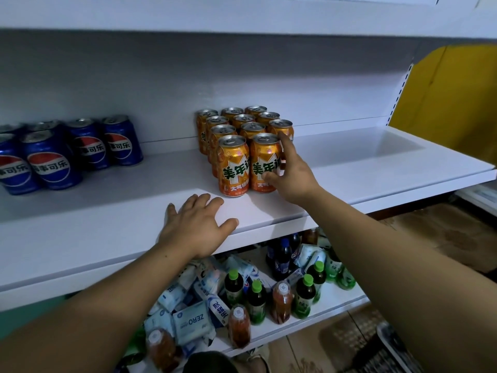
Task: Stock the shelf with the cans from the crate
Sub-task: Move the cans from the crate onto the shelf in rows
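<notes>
Several orange soda cans (233, 165) stand in rows on the white shelf (349, 162), near its middle. My right hand (289, 173) grips the front right orange can (263, 160), with the thumb on its label and the fingers round its right side. That can stands upright on the shelf, touching its neighbours. My left hand (197, 224) rests flat on the shelf's front edge, just left of and in front of the cans, and holds nothing.
Several blue cola cans (53, 160) stand at the shelf's left. Bare shelf lies to the right of the orange cans. The lower shelf (336, 300) holds bottles and tissue packs. A dark crate (390, 345) shows partly at the bottom right. A yellow panel (443, 98) is far right.
</notes>
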Demonstrator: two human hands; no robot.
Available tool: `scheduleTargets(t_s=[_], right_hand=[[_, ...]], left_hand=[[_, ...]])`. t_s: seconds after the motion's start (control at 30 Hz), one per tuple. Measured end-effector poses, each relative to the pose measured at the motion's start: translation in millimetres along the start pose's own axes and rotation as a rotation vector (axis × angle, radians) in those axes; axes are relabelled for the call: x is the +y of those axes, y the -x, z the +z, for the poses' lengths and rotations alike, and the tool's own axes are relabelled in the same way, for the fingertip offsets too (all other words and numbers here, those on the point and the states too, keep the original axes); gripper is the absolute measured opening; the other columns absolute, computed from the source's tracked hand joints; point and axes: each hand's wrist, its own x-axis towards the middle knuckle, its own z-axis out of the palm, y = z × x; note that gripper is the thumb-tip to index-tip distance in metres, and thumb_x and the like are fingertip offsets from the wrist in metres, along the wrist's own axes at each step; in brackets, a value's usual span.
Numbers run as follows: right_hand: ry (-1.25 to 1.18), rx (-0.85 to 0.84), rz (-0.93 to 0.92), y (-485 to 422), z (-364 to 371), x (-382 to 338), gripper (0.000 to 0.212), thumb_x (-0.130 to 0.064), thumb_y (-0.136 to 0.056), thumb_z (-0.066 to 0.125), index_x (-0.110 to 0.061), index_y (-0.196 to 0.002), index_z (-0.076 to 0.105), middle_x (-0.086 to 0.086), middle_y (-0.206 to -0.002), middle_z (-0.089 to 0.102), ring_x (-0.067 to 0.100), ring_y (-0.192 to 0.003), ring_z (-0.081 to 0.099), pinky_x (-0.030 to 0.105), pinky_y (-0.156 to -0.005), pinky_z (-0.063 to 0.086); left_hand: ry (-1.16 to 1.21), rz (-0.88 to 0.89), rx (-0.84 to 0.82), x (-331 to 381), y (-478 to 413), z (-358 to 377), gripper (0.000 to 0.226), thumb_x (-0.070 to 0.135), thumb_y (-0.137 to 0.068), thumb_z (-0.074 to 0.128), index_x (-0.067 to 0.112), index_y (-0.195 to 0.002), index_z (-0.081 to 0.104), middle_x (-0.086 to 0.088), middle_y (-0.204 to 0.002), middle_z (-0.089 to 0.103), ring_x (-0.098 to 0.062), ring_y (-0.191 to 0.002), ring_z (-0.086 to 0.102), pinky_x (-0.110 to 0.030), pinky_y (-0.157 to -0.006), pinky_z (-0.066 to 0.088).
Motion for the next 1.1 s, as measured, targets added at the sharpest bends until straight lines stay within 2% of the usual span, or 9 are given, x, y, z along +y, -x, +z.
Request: scheduleTargets(t_s=[0.27,0.4,0.47,0.53,0.63,0.8,0.97,1.1], right_hand=[[-0.017,0.036,0.019,-4.3,10.8,1.8,0.085,-0.020,-0.088,0.065,-0.034,-0.151,0.010,0.004,-0.146,0.043,0.028,-0.131,0.044,0.047,-0.107,0.039],[0.054,0.138,0.004,-3.7,14.5,-7.8,0.104,-0.041,-0.075,0.077,-0.033,-0.152,0.007,0.005,-0.155,0.014,0.029,-0.143,0.021,0.047,-0.115,0.028],[0.171,0.137,-0.019,-4.9,19.1,-17.8,0.107,-0.054,-0.072,0.075,-0.037,-0.152,0.007,0.001,-0.159,-0.002,0.028,-0.147,0.005,0.048,-0.117,0.023],[0.310,0.117,-0.059,-7.5,26.0,-26.0,0.106,-0.067,-0.068,0.070,-0.041,-0.151,0.008,-0.001,-0.159,-0.011,0.029,-0.147,-0.007,0.054,-0.117,0.020],[0.426,0.086,-0.070,-11.3,35.9,-30.6,0.100,-0.073,-0.069,0.064,-0.042,-0.149,0.013,-0.001,-0.160,-0.009,0.030,-0.146,-0.013,0.059,-0.115,0.019],[0.417,0.110,-0.085,-14.6,33.8,-26.9,0.093,-0.065,-0.073,0.066,-0.039,-0.149,0.019,0.002,-0.159,0.002,0.031,-0.146,-0.006,0.050,-0.117,0.023],[0.449,0.128,-0.084,-15.4,34.9,-22.0,0.092,-0.065,-0.074,0.063,-0.038,-0.148,0.017,0.002,-0.158,0.004,0.030,-0.146,-0.004,0.053,-0.115,0.024],[0.485,0.067,-0.077,-15.0,29.6,-24.5,0.096,-0.069,-0.074,0.061,-0.039,-0.150,0.012,0.000,-0.159,-0.001,0.030,-0.146,-0.007,0.055,-0.116,0.021]], left_hand=[[0.005,0.007,0.006,-0.5,0.1,0.3,0.067,0.066,-0.090,0.023,0.033,-0.148,0.019,0.004,-0.159,0.012,-0.018,-0.146,0.007,-0.055,-0.116,0.006],[0.015,0.011,0.017,-0.9,0.2,0.4,0.067,0.066,-0.089,0.025,0.033,-0.147,0.021,0.005,-0.159,0.014,-0.018,-0.146,0.008,-0.055,-0.116,0.007],[0.019,0.017,0.027,-0.9,0.0,0.3,0.065,0.065,-0.089,0.025,0.033,-0.146,0.022,0.005,-0.158,0.016,-0.017,-0.145,0.010,-0.055,-0.115,0.008],[0.021,0.027,0.042,-1.0,0.1,0.3,0.064,0.065,-0.088,0.026,0.034,-0.145,0.024,0.006,-0.156,0.020,-0.017,-0.144,0.013,-0.056,-0.115,0.010],[0.026,0.025,0.045,-1.2,0.1,0.3,0.064,0.065,-0.088,0.026,0.034,-0.144,0.025,0.006,-0.155,0.020,-0.017,-0.144,0.014,-0.055,-0.114,0.010],[0.023,0.020,0.037,-1.0,-0.2,0.4,0.064,0.065,-0.089,0.026,0.035,-0.145,0.023,0.005,-0.157,0.016,-0.017,-0.145,0.010,-0.054,-0.115,0.008],[0.015,0.026,0.034,-1.1,-0.4,1.0,0.064,0.065,-0.089,0.026,0.035,-0.145,0.022,0.005,-0.158,0.016,-0.018,-0.145,0.010,-0.055,-0.115,0.008],[0.012,0.024,0.032,-1.4,-0.4,0.6,0.065,0.065,-0.089,0.025,0.035,-0.146,0.021,0.005,-0.158,0.015,-0.018,-0.145,0.010,-0.055,-0.115,0.008]])
